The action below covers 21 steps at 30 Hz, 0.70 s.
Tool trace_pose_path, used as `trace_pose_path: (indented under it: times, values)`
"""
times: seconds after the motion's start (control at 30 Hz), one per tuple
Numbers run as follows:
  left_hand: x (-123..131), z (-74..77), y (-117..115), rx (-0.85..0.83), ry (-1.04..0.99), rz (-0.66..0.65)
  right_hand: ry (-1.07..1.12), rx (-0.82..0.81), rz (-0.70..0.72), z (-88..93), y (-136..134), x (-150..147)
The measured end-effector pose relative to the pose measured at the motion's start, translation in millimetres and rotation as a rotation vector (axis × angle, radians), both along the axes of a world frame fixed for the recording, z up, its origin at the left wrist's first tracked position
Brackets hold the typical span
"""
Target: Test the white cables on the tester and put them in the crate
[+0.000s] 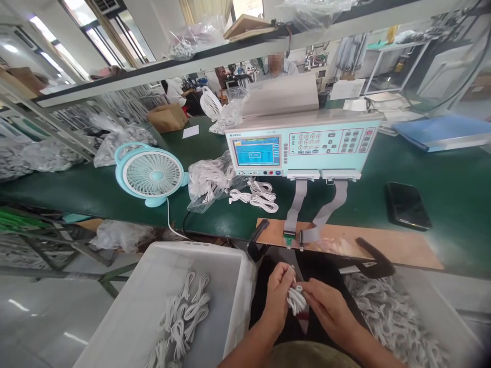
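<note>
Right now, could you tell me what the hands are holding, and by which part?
A coiled white cable bundle: left hand at its upper end, right hand along its right side.

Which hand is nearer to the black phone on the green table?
Right. The right hand is below and left of the black phone; the left hand lies further left. Both hold a coiled white cable.

No legible text: tester (303, 145) screen (257, 151), keypad (332, 141) and logo left of keypad all too blurred.

Green workbench (452, 189), bright windows (95, 30)
</note>
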<state>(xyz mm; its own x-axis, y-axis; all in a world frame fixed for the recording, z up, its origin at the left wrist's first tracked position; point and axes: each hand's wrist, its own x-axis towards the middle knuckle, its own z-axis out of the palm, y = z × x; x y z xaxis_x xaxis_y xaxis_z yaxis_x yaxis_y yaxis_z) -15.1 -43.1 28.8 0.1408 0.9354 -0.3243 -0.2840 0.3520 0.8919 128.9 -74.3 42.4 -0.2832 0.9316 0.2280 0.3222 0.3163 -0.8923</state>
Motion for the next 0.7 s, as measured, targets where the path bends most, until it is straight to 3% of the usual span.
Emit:
trace_pose_path:
  times: [0.13,0.33,0.53,0.7]
  values:
    - [6.0,-7.4,2.3,-0.001,-0.011,0.018,-0.048,0.01,0.073,-0.4,4.7,-0.7]
    - [10.3,-12.4,10.8,0.21,0.223,-0.074,0.22,-0.206,-0.294,-19.9,24.2,-1.9]
    - [10.7,-25.8,21.8,0.204,0.288,-0.084,0.436,-0.418,-0.364,-40.4,46.4,-5.9]
    - [7.5,-28.8,29.1,0.13,0.232,-0.054,0.499,-0.459,-0.412,-40.1,51.5,-11.5]
